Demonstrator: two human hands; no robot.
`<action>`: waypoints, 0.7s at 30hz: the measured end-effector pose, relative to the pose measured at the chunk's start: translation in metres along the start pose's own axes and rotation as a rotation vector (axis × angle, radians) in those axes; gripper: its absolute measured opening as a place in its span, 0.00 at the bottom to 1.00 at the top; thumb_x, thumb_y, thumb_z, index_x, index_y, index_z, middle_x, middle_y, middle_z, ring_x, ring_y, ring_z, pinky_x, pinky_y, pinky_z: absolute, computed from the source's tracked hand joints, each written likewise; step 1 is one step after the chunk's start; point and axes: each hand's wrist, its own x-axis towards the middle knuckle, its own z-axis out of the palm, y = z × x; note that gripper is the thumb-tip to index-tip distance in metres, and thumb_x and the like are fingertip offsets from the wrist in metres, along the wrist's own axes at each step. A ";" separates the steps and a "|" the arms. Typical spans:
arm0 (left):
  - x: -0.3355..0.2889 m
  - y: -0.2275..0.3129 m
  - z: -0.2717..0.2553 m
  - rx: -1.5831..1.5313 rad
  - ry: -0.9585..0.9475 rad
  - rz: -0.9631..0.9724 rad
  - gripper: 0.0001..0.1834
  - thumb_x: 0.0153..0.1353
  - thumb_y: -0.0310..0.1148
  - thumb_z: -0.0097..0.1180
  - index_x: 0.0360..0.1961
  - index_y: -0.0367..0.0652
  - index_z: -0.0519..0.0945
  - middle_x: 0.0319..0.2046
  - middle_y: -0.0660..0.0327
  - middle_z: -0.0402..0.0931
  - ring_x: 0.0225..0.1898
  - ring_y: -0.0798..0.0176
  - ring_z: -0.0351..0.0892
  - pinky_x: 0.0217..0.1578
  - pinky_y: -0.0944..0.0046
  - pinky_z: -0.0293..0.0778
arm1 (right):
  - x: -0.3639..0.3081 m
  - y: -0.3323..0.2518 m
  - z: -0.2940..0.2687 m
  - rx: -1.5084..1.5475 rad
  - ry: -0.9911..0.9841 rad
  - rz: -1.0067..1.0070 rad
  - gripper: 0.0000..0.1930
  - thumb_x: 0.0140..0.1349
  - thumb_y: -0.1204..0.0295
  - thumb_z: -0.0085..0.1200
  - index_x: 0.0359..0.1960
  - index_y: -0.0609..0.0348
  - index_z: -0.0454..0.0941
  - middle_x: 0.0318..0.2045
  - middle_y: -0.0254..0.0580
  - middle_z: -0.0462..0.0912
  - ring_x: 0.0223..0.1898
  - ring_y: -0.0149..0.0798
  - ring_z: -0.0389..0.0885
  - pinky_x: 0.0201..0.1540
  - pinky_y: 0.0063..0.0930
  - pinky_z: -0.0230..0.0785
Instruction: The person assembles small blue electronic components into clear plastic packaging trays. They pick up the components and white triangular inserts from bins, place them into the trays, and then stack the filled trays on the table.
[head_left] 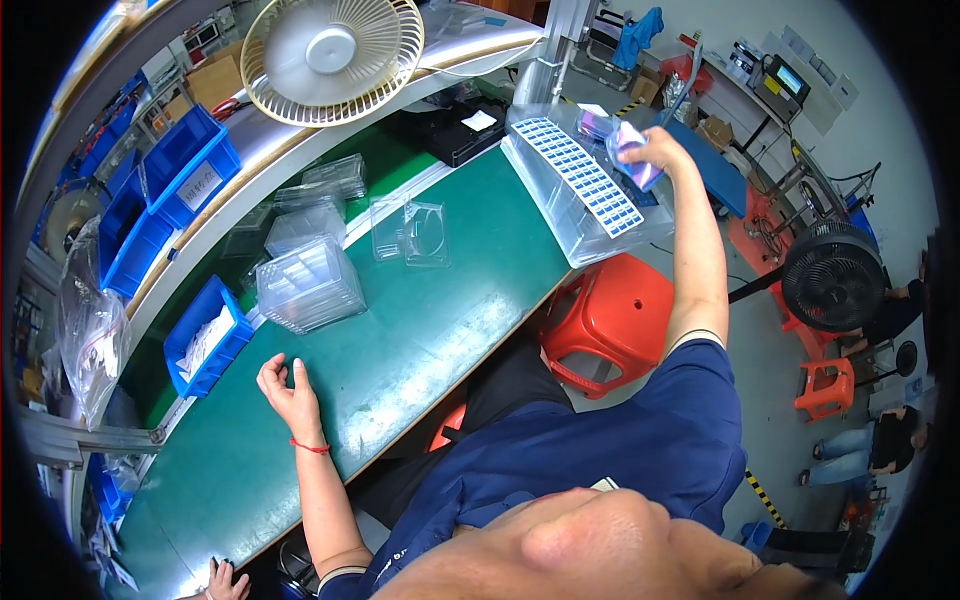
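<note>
Reaching to the far right, the right hand (655, 150) is pinching a thin, floppy-looking purple pouch (632, 152) by its edge above the clear bin (590, 235), while the left hand (285, 392) is resting loosely spread, empty, on the green tabletop (420, 340).

Head-worn fisheye, steeply downward over green workbench (420, 330) (close, wide)

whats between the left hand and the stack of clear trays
Only bare green table, seen in the head view: the left hand rests open on it, with nothing before the stack of clear trays.
</note>
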 end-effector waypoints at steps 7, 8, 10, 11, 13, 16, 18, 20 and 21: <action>0.000 0.001 0.001 0.122 0.017 0.068 0.12 0.58 0.25 0.59 0.43 0.37 0.75 0.45 0.55 0.69 0.47 0.58 0.70 0.46 0.62 0.70 | 0.099 -0.008 0.012 -0.073 0.030 -0.037 0.42 0.32 0.50 0.75 0.49 0.67 0.79 0.42 0.49 0.84 0.44 0.43 0.81 0.50 0.35 0.71; 0.001 0.002 0.004 0.097 0.021 0.065 0.12 0.57 0.24 0.59 0.43 0.37 0.75 0.45 0.55 0.69 0.48 0.57 0.70 0.46 0.61 0.70 | 0.114 0.001 0.011 -0.058 -0.074 0.026 0.51 0.28 0.47 0.75 0.55 0.70 0.74 0.49 0.52 0.80 0.49 0.46 0.79 0.54 0.36 0.69; 0.000 -0.001 0.002 0.093 0.036 0.055 0.12 0.58 0.24 0.59 0.43 0.37 0.75 0.45 0.54 0.69 0.48 0.57 0.70 0.46 0.62 0.70 | 0.113 -0.018 0.015 -0.112 -0.242 0.073 0.54 0.28 0.48 0.75 0.59 0.69 0.70 0.54 0.54 0.76 0.53 0.50 0.77 0.57 0.36 0.67; 0.000 -0.002 0.001 0.088 0.041 0.050 0.12 0.58 0.24 0.59 0.43 0.38 0.75 0.45 0.54 0.69 0.48 0.57 0.70 0.46 0.62 0.70 | 0.110 -0.025 0.020 -0.156 -0.217 0.073 0.54 0.27 0.47 0.75 0.59 0.68 0.70 0.55 0.55 0.76 0.54 0.50 0.76 0.57 0.36 0.67; 0.000 0.002 0.001 0.113 0.036 0.051 0.11 0.57 0.25 0.59 0.42 0.38 0.75 0.45 0.54 0.69 0.48 0.57 0.70 0.46 0.62 0.70 | 0.111 -0.028 0.022 -0.233 -0.229 0.046 0.55 0.26 0.46 0.75 0.58 0.68 0.70 0.54 0.54 0.77 0.55 0.49 0.76 0.56 0.36 0.68; 0.002 0.002 0.002 0.147 0.022 0.051 0.10 0.57 0.25 0.59 0.41 0.38 0.76 0.46 0.54 0.69 0.48 0.57 0.70 0.46 0.62 0.70 | 0.104 -0.038 0.022 -0.349 -0.187 -0.036 0.49 0.29 0.50 0.75 0.55 0.66 0.74 0.52 0.53 0.79 0.53 0.48 0.78 0.56 0.37 0.68; 0.002 0.002 0.003 0.159 0.012 0.050 0.09 0.56 0.26 0.60 0.39 0.39 0.77 0.46 0.54 0.69 0.48 0.57 0.69 0.46 0.62 0.70 | 0.095 -0.041 0.017 -0.321 -0.196 -0.103 0.43 0.30 0.52 0.74 0.51 0.66 0.78 0.47 0.52 0.82 0.48 0.48 0.81 0.53 0.36 0.70; 0.005 0.004 0.005 0.164 0.007 0.050 0.08 0.56 0.26 0.61 0.37 0.39 0.78 0.46 0.53 0.68 0.49 0.56 0.69 0.46 0.61 0.70 | 0.093 -0.038 0.014 -0.271 -0.209 -0.138 0.33 0.35 0.58 0.73 0.45 0.64 0.82 0.38 0.49 0.85 0.40 0.43 0.84 0.48 0.33 0.73; 0.008 0.003 0.007 0.137 0.007 0.059 0.08 0.55 0.26 0.61 0.36 0.39 0.78 0.46 0.53 0.68 0.49 0.56 0.69 0.46 0.61 0.70 | 0.103 -0.022 0.011 -0.266 -0.157 -0.200 0.28 0.36 0.61 0.72 0.41 0.63 0.83 0.33 0.47 0.85 0.36 0.41 0.84 0.44 0.33 0.74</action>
